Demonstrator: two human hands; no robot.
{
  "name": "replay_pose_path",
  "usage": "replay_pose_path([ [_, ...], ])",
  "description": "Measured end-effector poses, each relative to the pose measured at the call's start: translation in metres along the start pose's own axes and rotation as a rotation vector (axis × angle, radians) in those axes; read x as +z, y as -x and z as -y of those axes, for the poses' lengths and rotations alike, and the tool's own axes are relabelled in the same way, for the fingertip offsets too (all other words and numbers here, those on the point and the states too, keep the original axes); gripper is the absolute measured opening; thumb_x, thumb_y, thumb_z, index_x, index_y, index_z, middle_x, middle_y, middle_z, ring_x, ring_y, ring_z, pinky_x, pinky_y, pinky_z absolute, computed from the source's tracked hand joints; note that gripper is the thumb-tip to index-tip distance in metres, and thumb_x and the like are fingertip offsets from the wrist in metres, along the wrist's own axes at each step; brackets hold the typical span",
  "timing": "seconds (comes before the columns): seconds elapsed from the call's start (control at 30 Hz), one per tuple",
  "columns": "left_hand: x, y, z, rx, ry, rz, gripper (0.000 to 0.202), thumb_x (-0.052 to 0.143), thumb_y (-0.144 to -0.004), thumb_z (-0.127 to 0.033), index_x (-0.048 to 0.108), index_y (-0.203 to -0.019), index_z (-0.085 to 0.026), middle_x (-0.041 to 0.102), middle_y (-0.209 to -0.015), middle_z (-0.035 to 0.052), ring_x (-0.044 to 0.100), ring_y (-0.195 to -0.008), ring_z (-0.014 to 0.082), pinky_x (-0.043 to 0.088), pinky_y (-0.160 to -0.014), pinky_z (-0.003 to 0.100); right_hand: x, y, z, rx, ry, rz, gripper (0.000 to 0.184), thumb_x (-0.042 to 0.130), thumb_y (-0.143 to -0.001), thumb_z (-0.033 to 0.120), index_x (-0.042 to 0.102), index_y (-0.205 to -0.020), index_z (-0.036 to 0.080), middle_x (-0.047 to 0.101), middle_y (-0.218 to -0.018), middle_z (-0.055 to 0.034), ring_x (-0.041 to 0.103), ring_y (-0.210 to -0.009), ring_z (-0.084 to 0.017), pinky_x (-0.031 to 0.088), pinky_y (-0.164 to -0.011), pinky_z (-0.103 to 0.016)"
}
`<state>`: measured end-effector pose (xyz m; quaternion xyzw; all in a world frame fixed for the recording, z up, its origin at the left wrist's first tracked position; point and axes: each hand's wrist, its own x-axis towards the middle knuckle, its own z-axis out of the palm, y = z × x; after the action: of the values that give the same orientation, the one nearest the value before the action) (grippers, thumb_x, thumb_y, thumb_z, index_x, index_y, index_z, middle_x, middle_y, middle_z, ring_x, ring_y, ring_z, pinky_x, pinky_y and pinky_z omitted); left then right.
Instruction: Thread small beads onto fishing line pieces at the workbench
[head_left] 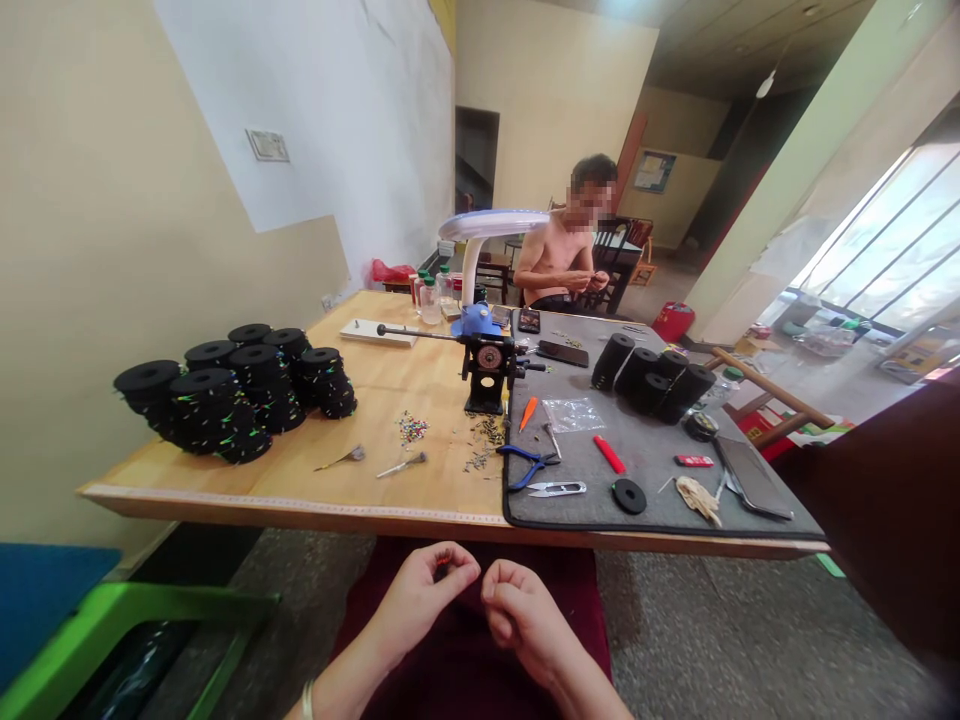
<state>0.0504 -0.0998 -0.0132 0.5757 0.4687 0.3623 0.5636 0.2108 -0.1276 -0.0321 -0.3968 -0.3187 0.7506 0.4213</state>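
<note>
My left hand (427, 592) is raised over my lap, just in front of the table edge, with its fingers curled and thumb pressed to the fingertips. A small dark thing with orange-red bits (444, 567) shows inside the curl; its kind is unclear. Close beside it, my right hand (523, 607) is closed in a pinch, fingertips almost meeting the left ones. Whatever it pinches is too small to see. Nearest on the table lie silver thread snips (559, 489), blue-handled pliers (531, 466) and a black foam disc (628, 496).
Stacks of black foam spools (217, 395) stand left, and more black spools (652, 376) right on the grey mat (577, 512). A small winding machine (489, 370) and a lamp (480, 240) stand mid-table. Tiny coloured beads (412, 428) lie loose. Another person (559, 260) sits behind.
</note>
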Motion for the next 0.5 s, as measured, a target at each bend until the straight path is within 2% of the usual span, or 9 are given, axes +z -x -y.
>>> replay_pose_path([
  [0.1,-0.0002,0.0012,-0.0012,-0.039,0.079,-0.045,0.021,0.064,-0.076,-0.037,0.067,-0.074,-0.015,0.062,-0.07,0.0015,0.05,-0.067,0.0153,0.041,-0.066,0.026,0.0001,0.0004,0.001,0.013,-0.012,-0.001,0.014,0.063,-0.067,0.025,0.05,-0.065,0.018,0.037,-0.035,0.0124,0.016,-0.033,-0.003,0.01,-0.037,-0.019],
  [0.17,-0.0011,0.0024,-0.0009,-0.095,0.143,-0.057,0.023,0.064,-0.075,-0.037,0.068,-0.082,-0.016,0.059,-0.068,-0.0005,0.047,-0.062,0.0129,0.038,-0.059,0.024,0.0002,0.0007,0.0016,0.022,-0.033,0.002,0.015,0.063,-0.066,0.025,0.05,-0.064,0.018,0.037,-0.035,0.0124,0.016,-0.033,-0.003,0.011,-0.037,-0.019],
  [0.23,-0.0023,0.0038,0.0002,-0.157,0.19,-0.034,0.024,0.065,-0.073,-0.033,0.069,-0.088,-0.016,0.055,-0.063,-0.0033,0.042,-0.056,0.0107,0.033,-0.053,0.022,0.0002,0.001,0.0021,0.023,-0.055,0.01,0.014,0.062,-0.066,0.025,0.051,-0.064,0.018,0.037,-0.034,0.0124,0.017,-0.033,-0.003,0.011,-0.036,-0.019],
  [0.33,-0.004,0.0057,0.001,-0.205,0.231,0.024,0.021,0.064,-0.069,-0.027,0.07,-0.086,-0.016,0.048,-0.057,-0.006,0.038,-0.052,0.0091,0.028,-0.05,0.021,0.0003,0.0015,0.0028,0.02,-0.073,0.029,0.012,0.062,-0.067,0.023,0.051,-0.064,0.018,0.036,-0.034,0.0126,0.016,-0.032,-0.003,0.011,-0.036,-0.019],
  [0.4,-0.0042,0.0063,-0.0002,-0.211,0.241,0.048,0.021,0.064,-0.069,-0.027,0.07,-0.085,-0.016,0.049,-0.058,-0.0056,0.038,-0.051,0.009,0.028,-0.05,0.021,0.0008,0.0015,0.0031,0.025,-0.076,0.038,0.013,0.062,-0.067,0.023,0.051,-0.064,0.018,0.036,-0.034,0.0127,0.016,-0.032,-0.003,0.011,-0.037,-0.019],
  [0.5,-0.0027,0.0054,-0.0043,-0.157,0.197,0.042,0.02,0.068,-0.07,-0.032,0.07,-0.08,-0.015,0.058,-0.064,-0.0017,0.046,-0.059,0.0117,0.036,-0.057,0.022,0.0021,0.001,0.0025,0.034,-0.073,0.039,0.016,0.064,-0.068,0.025,0.05,-0.064,0.018,0.035,-0.034,0.013,0.016,-0.033,-0.003,0.011,-0.037,-0.019],
])
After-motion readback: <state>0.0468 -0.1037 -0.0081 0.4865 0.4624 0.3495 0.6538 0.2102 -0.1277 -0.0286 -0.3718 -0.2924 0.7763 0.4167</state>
